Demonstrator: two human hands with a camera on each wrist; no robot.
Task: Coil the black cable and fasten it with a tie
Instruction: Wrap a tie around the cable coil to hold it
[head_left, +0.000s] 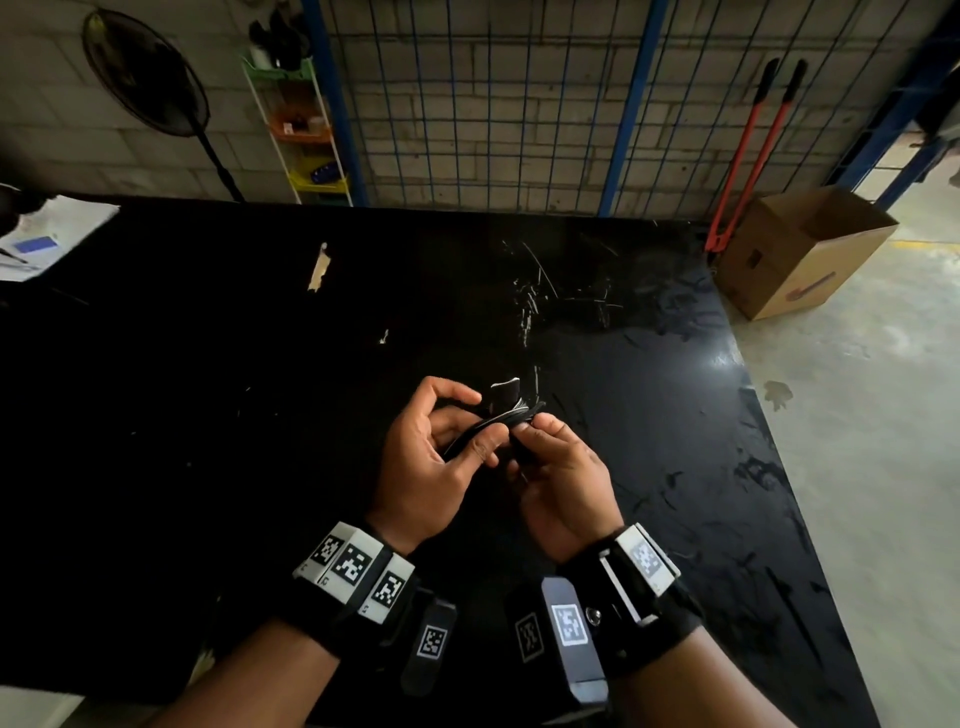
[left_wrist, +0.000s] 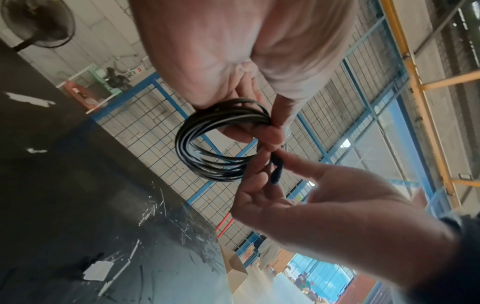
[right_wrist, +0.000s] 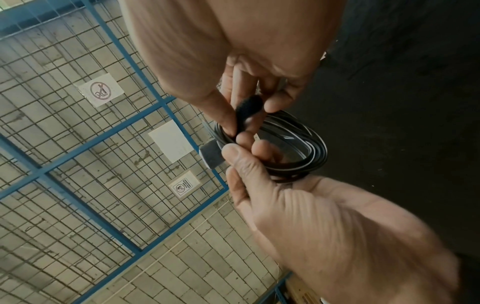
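Both of my hands are up over the black tabletop (head_left: 208, 364), working close together on the coiled black cable (left_wrist: 207, 144). With my left hand (head_left: 431, 462) I have the coil pinched at one side of its ring, thumb on the near face and fingers curled behind, so the loops stay stacked in a flat round bundle; from the left wrist view the ring hangs clear of the table with the wire mesh panel (head_left: 493, 104) visible through its middle. With my right hand (head_left: 561, 483) I am pinching the black hook-and-loop tie (right_wrist: 248, 111) between thumb and fingertips right where the two hands meet, and the strap runs across the bunched strands of the coil there. From the right wrist view a short flat tab (right_wrist: 211, 156), pale along its edge, sticks out just beside my left thumb, touching the coil; I cannot tell whether it belongs to the strap or to the cable. Whether the strap is fully closed around the bundle is hidden by my fingers. Marker-covered wrist bands (head_left: 358, 571) sit on both forearms. Beyond the table edge, on my right, an open cardboard box (head_left: 800, 254) stands on the concrete floor with red-handled bolt cutters (head_left: 748, 156) leaning against the wall beside it, and a black fan (head_left: 145, 73) stands at the far left.
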